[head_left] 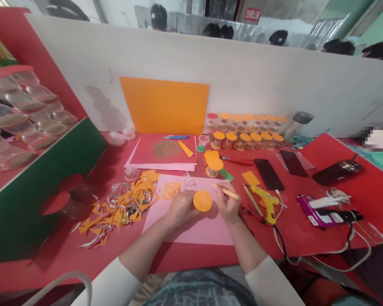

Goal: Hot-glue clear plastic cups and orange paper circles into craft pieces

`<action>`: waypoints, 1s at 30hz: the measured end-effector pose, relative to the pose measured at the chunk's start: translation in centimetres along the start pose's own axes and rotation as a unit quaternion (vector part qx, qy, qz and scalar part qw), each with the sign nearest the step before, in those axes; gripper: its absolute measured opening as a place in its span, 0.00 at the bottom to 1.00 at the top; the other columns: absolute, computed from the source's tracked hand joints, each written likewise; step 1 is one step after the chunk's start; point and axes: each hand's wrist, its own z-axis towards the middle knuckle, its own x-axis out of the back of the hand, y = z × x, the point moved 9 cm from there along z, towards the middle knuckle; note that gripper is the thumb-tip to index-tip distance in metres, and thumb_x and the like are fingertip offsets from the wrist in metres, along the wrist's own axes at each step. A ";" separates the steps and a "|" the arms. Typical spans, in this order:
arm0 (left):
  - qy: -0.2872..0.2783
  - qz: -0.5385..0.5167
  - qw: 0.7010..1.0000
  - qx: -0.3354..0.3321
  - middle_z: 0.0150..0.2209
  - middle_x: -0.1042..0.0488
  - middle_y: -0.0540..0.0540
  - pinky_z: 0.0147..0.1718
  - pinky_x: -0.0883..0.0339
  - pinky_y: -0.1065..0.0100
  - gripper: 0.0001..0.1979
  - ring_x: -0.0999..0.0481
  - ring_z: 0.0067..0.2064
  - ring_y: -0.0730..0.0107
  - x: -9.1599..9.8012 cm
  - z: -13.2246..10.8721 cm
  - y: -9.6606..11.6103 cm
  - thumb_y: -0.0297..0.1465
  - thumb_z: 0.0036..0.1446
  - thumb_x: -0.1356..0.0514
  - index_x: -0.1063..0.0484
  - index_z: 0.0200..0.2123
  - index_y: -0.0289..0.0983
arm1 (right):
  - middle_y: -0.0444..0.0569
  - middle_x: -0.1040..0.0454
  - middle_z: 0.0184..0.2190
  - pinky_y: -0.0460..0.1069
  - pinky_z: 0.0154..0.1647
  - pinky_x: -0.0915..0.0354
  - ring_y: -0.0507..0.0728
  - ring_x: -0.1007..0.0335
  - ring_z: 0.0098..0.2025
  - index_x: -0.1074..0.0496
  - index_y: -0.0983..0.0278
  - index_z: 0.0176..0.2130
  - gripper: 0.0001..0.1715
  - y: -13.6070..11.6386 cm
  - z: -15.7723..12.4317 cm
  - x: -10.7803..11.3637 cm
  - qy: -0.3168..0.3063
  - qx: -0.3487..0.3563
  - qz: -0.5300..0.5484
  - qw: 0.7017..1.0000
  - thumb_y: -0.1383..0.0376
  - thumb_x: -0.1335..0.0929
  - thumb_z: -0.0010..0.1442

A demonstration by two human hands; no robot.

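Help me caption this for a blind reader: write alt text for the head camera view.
A person's left hand holds an orange disc over a pink sheet while the right hand holds a thin wooden stick. On the red table lie orange paper scraps, a yellow glue gun and rows of orange-topped cups.

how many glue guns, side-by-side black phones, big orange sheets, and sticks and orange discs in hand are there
yellow glue gun: 1
black phones: 2
big orange sheet: 1
wooden stick in hand: 1
orange disc in hand: 1
total: 6
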 end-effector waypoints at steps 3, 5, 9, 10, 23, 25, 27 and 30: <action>0.000 0.001 1.000 0.004 0.33 0.20 0.47 0.35 0.32 0.66 0.12 0.22 0.35 0.60 0.0 0.0 0.0 0.33 0.45 0.28 0.27 0.30 0.38 | 0.48 0.21 0.29 0.48 0.28 0.26 0.56 0.21 0.27 0.26 0.61 0.39 0.09 0.0 -0.2 -0.1 -0.004 0.002 -0.002 1.000 0.61 0.35 0.67; 0.002 0.002 1.000 0.007 0.34 0.19 0.46 0.35 0.32 0.66 0.12 0.22 0.35 0.60 0.0 0.1 0.0 0.32 0.45 0.28 0.26 0.32 0.38 | 0.48 0.20 0.29 0.47 0.27 0.26 0.56 0.21 0.27 0.27 0.61 0.39 0.09 0.0 -0.3 -0.2 -0.008 0.003 -0.004 1.000 0.61 0.35 0.67; 0.003 0.006 1.000 0.013 0.35 0.19 0.46 0.35 0.32 0.67 0.12 0.21 0.35 0.60 0.0 0.1 0.0 0.33 0.45 0.28 0.25 0.32 0.37 | 0.48 0.21 0.30 0.47 0.26 0.27 0.55 0.21 0.26 0.28 0.62 0.41 0.10 0.5 -0.6 -0.3 -0.006 0.004 -0.009 1.000 0.60 0.36 0.67; 0.003 0.008 1.000 0.015 0.35 0.19 0.46 0.35 0.32 0.67 0.13 0.22 0.36 0.60 0.0 0.1 -0.1 0.33 0.45 0.28 0.25 0.32 0.37 | 0.48 0.21 0.30 0.47 0.26 0.27 0.55 0.22 0.26 0.28 0.62 0.41 0.10 0.6 -0.7 -0.3 -0.003 0.004 -0.011 1.000 0.60 0.36 0.67; -0.003 0.011 1.000 0.011 0.31 0.21 0.47 0.33 0.35 0.67 0.13 0.23 0.32 0.61 0.1 0.0 0.2 0.35 0.45 0.27 0.26 0.29 0.37 | 0.48 0.20 0.29 0.48 0.28 0.24 0.57 0.20 0.27 0.26 0.61 0.39 0.08 0.3 -0.4 -0.6 -0.021 0.034 -0.038 0.999 0.61 0.34 0.65; -0.008 0.008 1.000 0.010 0.31 0.21 0.46 0.32 0.36 0.67 0.13 0.23 0.32 0.61 -0.1 0.0 0.1 0.36 0.44 0.27 0.26 0.29 0.37 | 0.48 0.20 0.29 0.48 0.29 0.24 0.57 0.19 0.29 0.26 0.61 0.38 0.08 0.2 -0.3 -0.6 -0.022 0.037 -0.043 0.998 0.61 0.34 0.65; -0.011 0.005 1.000 0.008 0.31 0.21 0.45 0.32 0.36 0.66 0.13 0.23 0.32 0.61 -0.2 0.0 -0.1 0.36 0.45 0.27 0.27 0.29 0.37 | 0.48 0.19 0.29 0.49 0.30 0.23 0.57 0.19 0.29 0.25 0.61 0.38 0.08 0.1 -0.2 -0.5 -0.022 0.037 -0.047 0.998 0.61 0.34 0.65; -0.010 0.000 1.000 0.005 0.31 0.21 0.46 0.33 0.36 0.66 0.12 0.24 0.31 0.62 -0.6 -0.1 -0.4 0.36 0.47 0.28 0.27 0.29 0.37 | 0.49 0.19 0.29 0.49 0.30 0.22 0.57 0.20 0.28 0.25 0.61 0.37 0.09 0.2 -0.3 -0.4 -0.022 0.036 -0.051 0.998 0.61 0.34 0.66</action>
